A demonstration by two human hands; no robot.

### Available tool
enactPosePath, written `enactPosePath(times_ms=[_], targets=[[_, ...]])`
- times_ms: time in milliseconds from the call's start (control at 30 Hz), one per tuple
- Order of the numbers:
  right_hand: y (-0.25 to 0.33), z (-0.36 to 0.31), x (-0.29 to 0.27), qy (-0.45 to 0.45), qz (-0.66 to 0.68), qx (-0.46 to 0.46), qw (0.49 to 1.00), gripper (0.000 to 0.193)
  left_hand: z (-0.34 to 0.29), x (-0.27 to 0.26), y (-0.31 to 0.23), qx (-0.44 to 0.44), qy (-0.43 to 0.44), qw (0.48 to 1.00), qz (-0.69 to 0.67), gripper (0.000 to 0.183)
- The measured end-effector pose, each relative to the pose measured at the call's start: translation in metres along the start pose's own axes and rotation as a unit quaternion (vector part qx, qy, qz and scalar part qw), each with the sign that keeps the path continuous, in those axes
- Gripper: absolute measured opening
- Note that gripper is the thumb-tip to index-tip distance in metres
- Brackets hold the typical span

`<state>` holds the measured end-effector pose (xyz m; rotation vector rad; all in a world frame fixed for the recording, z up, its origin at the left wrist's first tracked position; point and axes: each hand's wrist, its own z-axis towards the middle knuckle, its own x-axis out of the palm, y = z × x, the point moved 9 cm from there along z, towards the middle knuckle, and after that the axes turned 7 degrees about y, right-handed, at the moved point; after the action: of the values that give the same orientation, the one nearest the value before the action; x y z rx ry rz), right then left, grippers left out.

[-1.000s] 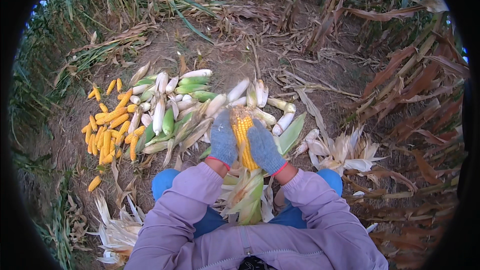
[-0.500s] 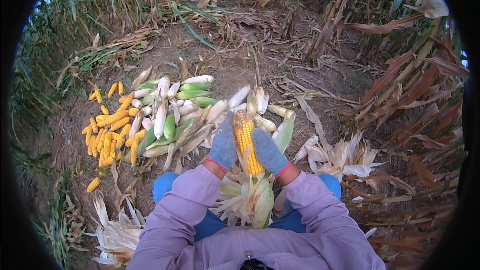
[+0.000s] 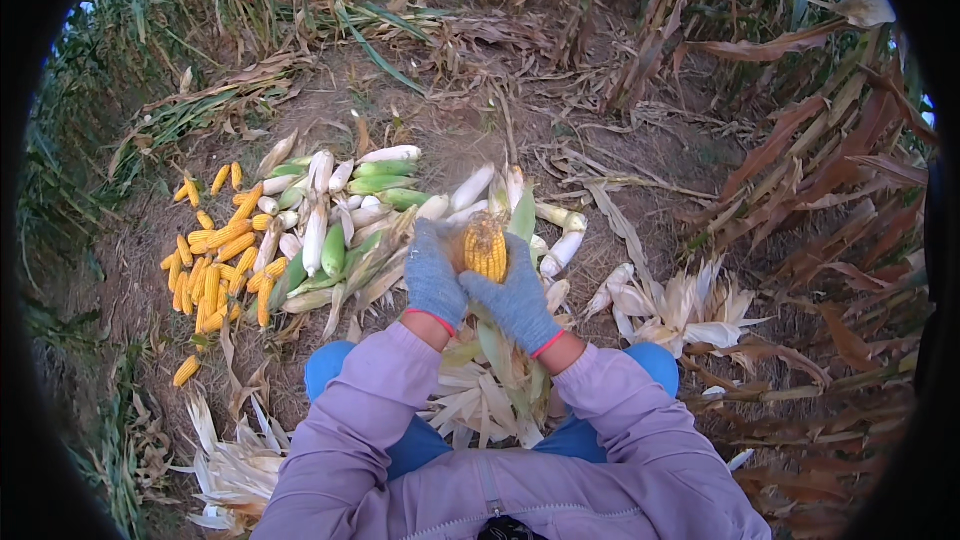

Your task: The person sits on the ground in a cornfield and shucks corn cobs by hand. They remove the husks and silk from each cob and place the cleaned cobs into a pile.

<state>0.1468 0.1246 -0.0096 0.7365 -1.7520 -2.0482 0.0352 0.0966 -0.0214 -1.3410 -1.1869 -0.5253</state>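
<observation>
In front of my knees, an ear of corn (image 3: 486, 252) with bare yellow kernels is held between my two grey-gloved hands. My left hand (image 3: 436, 272) closes round its left side, slightly blurred at the fingers. My right hand (image 3: 515, 302) wraps the lower right side, thumb across the front. Brown, dry silk covers the tip. Peeled-back husk (image 3: 495, 350) hangs below the hands toward my lap, and a green husk leaf (image 3: 523, 215) stands up beside the tip. The lower part of the ear is hidden by the gloves.
To the left lies a pile of husked yellow cobs (image 3: 210, 275). Next to it are unhusked ears (image 3: 335, 225), white and green. Loose husks lie at right (image 3: 690, 310) and lower left (image 3: 235, 470). Dry corn stalks (image 3: 830, 160) stand along the right.
The ear has tilted so that less of its length shows. My right hand has shifted lower and left across it. The husk below has swung, and a green leaf now shows beside the tip.
</observation>
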Motion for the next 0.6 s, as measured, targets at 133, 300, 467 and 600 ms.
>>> enactPosePath(times_ms=[133, 300, 467, 600], targets=[[-0.024, 0.003, -0.003, -0.013, 0.127, -0.012, 0.992, 0.066, -0.002, -0.004, -0.01, 0.055, -0.077, 0.993, -0.065, 0.036], [-0.061, 0.005, -0.004, -0.02, 0.332, 0.05, 0.942, 0.045, -0.01, 0.012, -0.012, 0.051, -0.153, 0.975, -0.15, 0.038], [-0.091, 0.008, 0.004, -0.011, 0.26, 0.066, 0.963, 0.034, -0.005, 0.006, -0.012, 0.036, -0.08, 0.988, -0.125, 0.038], [-0.078, 0.013, 0.0, -0.033, 0.408, 0.072, 0.91, 0.035, -0.002, 0.006, -0.012, 0.008, 0.014, 0.998, -0.069, 0.039]])
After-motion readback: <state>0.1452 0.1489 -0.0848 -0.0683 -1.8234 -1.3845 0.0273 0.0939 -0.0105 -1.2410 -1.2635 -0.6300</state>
